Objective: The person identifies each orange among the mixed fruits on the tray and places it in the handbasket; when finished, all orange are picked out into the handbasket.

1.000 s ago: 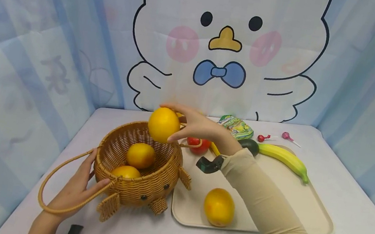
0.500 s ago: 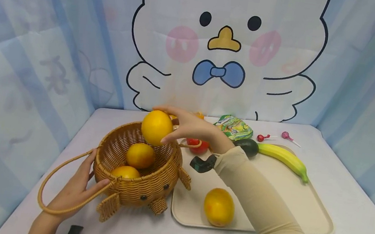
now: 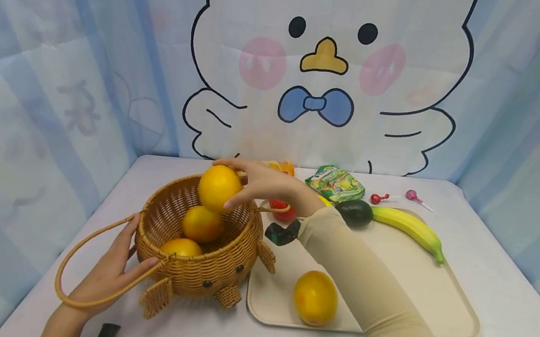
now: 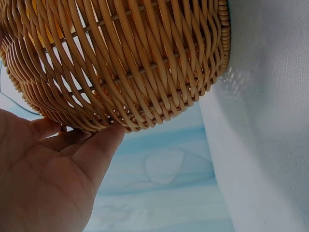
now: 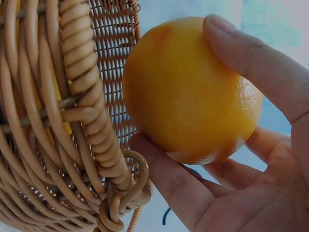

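**Orange (image 3: 219, 188) dips lower over basket (image 3: 192, 273)**

We see the right hand (image 3: 262, 181), thumb and fingers curled round the orange, lower and nearer nine o'clock than a moment ago; the orange hangs at the basket's one o'clock, so we judge this a lowering step. At eight o'clock the left hand (image 3: 107, 268) rests unmoved against the basket, fingers spread wide

Inside the basket (image 3: 184, 272), room lies to the right; two fruits (image 3: 202, 225) block the middle and near left, and the held fruit (image 3: 219, 187) overhangs the opening. A sleeve (image 3: 367, 284) bars the tray (image 3: 417, 293); passage lies right, nearer than the banana (image 3: 410, 228).
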Demonstrator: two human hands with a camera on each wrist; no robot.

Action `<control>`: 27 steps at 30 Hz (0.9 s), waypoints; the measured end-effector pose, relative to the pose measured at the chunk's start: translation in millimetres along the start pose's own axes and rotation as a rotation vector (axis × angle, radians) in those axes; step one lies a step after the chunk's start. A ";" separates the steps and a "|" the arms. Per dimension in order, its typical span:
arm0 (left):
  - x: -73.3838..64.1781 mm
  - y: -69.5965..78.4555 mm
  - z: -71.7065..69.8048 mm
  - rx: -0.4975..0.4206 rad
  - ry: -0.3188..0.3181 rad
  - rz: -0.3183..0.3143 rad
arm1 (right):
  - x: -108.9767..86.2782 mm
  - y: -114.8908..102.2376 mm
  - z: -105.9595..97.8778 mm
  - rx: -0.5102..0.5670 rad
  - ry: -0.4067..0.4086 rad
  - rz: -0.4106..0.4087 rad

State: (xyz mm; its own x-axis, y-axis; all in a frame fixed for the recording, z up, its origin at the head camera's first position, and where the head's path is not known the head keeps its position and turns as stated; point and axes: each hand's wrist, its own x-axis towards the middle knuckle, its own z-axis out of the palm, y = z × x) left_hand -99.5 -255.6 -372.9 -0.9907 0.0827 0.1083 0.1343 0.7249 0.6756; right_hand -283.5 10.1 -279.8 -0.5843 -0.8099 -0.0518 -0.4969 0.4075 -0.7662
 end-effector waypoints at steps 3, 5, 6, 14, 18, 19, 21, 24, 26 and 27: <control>-0.1 -0.6 0.0 0.008 0.006 0.000 | 5.1 0.6 1.9 -0.005 -0.014 0.010; -0.4 -0.7 0.2 0.010 0.009 0.001 | 7.9 0.5 2.8 -0.019 -0.019 0.016; -0.5 -0.7 0.3 0.011 0.010 0.002 | 8.7 -0.1 3.2 -0.028 -0.021 0.019; -0.6 0.8 -0.2 0.015 0.011 -0.001 | 11.1 -4.2 3.6 -0.098 -0.043 0.035; 0.1 1.2 -0.7 0.015 0.014 0.004 | 12.7 -5.5 3.0 -0.123 -0.064 0.041; 0.2 1.3 -0.8 0.016 0.015 0.004 | 13.2 -5.9 3.1 -0.129 -0.068 0.042; 0.5 1.6 -1.0 0.018 0.016 0.004 | 14.3 -6.8 3.7 -0.144 -0.073 0.043; 0.5 1.6 -0.9 0.021 0.016 0.002 | 15.3 -9.4 6.1 -0.174 -0.079 0.049; 0.3 1.6 -0.7 0.025 0.016 0.001 | 15.8 -11.5 8.1 -0.202 -0.084 0.057; 0.3 1.6 -0.6 0.027 0.017 0.001 | 15.9 -12.4 9.1 -0.218 -0.086 0.061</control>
State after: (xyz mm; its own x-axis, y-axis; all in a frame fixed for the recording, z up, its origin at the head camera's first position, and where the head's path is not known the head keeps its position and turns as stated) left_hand -99.6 -254.8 -371.4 -0.9900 0.0719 0.1212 0.1342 0.7432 0.6555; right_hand -280.7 -11.6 -276.9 -0.5653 -0.8102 -0.1551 -0.5944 0.5304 -0.6045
